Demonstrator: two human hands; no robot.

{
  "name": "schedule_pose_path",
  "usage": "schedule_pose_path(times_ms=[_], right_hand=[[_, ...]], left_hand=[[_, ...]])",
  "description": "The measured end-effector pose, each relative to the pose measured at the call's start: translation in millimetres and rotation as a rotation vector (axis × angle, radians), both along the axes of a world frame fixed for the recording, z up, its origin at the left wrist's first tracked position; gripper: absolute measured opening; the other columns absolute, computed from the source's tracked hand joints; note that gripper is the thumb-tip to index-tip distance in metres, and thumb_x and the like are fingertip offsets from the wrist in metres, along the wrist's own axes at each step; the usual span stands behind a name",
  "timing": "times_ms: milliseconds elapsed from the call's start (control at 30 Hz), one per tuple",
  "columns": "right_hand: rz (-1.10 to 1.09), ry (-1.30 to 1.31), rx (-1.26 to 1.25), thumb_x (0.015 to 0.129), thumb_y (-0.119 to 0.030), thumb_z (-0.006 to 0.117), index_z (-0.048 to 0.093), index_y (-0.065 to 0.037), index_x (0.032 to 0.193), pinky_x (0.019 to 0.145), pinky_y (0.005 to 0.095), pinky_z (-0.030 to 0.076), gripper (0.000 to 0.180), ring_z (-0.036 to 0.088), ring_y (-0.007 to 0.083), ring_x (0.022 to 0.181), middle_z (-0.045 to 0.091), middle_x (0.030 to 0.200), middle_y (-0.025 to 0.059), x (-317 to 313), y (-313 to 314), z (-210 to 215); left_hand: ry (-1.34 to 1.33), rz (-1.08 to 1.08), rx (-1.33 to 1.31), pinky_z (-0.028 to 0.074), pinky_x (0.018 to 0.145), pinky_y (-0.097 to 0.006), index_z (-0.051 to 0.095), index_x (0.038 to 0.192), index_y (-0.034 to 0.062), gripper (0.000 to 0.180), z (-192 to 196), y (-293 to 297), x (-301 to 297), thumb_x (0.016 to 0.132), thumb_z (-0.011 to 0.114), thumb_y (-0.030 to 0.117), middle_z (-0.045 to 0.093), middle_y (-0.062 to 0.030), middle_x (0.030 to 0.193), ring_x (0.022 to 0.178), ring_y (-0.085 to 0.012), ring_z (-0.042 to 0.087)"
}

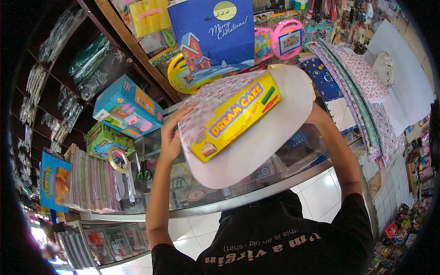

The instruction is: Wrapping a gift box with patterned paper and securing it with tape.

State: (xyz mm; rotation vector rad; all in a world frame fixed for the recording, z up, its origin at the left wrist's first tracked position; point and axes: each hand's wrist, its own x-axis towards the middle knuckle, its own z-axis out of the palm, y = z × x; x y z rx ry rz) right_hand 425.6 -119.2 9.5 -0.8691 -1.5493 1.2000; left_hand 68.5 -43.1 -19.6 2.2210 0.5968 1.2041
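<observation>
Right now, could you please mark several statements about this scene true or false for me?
1. The left hand touches the white-backed floral paper. True.
2. The green-handled scissors are in the right hand. False: they lie on the glass-topped counter.
3. The yellow rectangular box is between the two hands. True.
4. The blue rectangular box is to the right of the yellow one. False: it stands to the left.
5. The pale golden tape roll is left of the scissors. True.
</observation>
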Motion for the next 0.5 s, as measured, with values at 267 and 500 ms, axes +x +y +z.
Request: schedule_pose_path(times_ms=[267,500], right_hand=[[-0.128,0.024,0.295,0.063,-0.019,0.076,0.026,-0.005,0.134,0.097,0.0329,0.033,0.088,0.04,0.0179,0.117,0.04,0.129,0.0096,-22,13,45],[-0.187,0.189,0.528,0.059,-0.016,0.08,0.027,-0.005,0.123,0.092,0.0341,0.037,0.084,0.043,0.0187,0.109,0.042,0.115,0.0096,-55,26,84]], left_hand=[[-0.189,0.03,-0.383,0.036,0.096,-0.035,0.05,0.119,0.0008,0.043,-27,20,-25,0.087,0.05,0.03,0.051,-0.0116,0.122,0.111,-0.0237,0.049],[-0.148,0.133,-0.557,0.035,0.095,-0.03,0.037,0.129,0.0002,0.046,31,12,-14,0.087,0.049,0.015,0.044,-0.006,0.128,0.116,-0.0168,0.041]])
